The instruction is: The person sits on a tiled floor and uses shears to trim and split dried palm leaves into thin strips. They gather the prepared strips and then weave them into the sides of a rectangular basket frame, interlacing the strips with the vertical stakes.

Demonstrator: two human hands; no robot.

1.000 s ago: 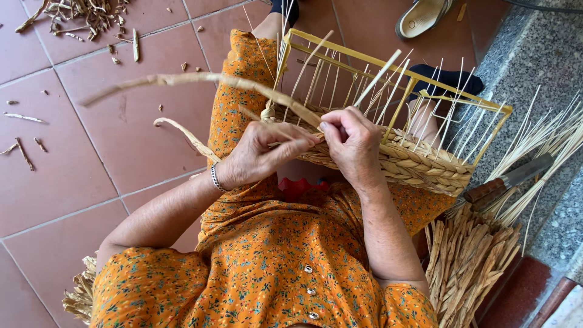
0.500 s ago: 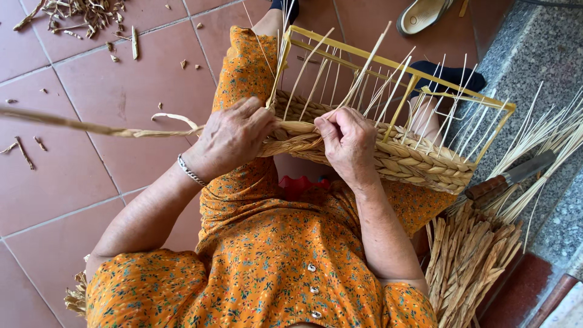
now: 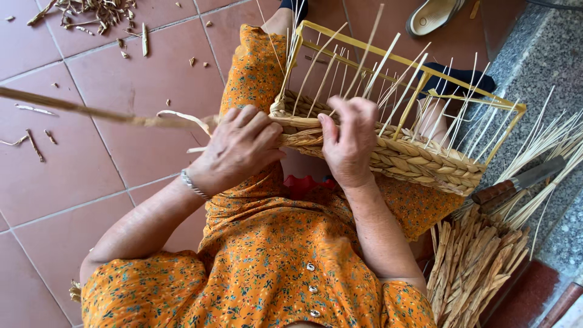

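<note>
Left hand (image 3: 240, 149) pulls a straw strand (image 3: 91, 112) taut (leftward) while right hand (image 3: 347, 143) grips the basket (image 3: 401, 155).

Red tiled floor (image 3: 91, 152) carries scattered straw scraps (image 3: 91, 11), a sandal (image 3: 434, 15), and bundled reeds (image 3: 480, 261).
</note>
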